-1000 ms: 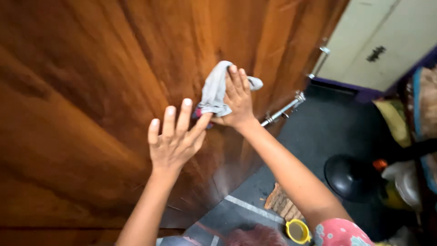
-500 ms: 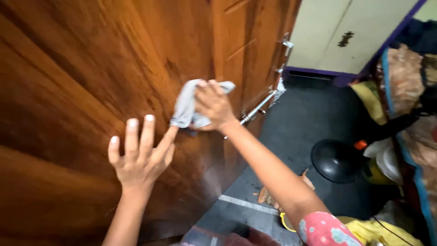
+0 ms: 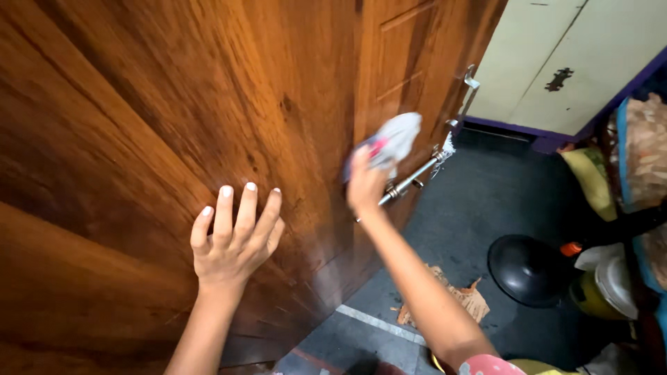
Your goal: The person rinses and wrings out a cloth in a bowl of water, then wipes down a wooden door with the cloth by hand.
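Looking down from the head view: your right hand is closed around a grey cloth with a pink patch showing, pressed to the wooden door near its right edge. The cloth sits at the far end of that hand, bunched, trailing up and right toward the metal bolt and the handle beyond it. It is blurred, so I can't make out its exact folds.

Your left hand is open, fingers spread, and appears to lie flat on the door, nearer to you and left of the cloth, well apart from it. So the right hand is the one on the cloth; the left looks to be only bracing.

The door's grain runs diagonally; the surface is glossy, reddish brown, with a raised panel just left of the cloth.

On the dark floor to the right: a black round base, scraps of brown paper, a yellow container.
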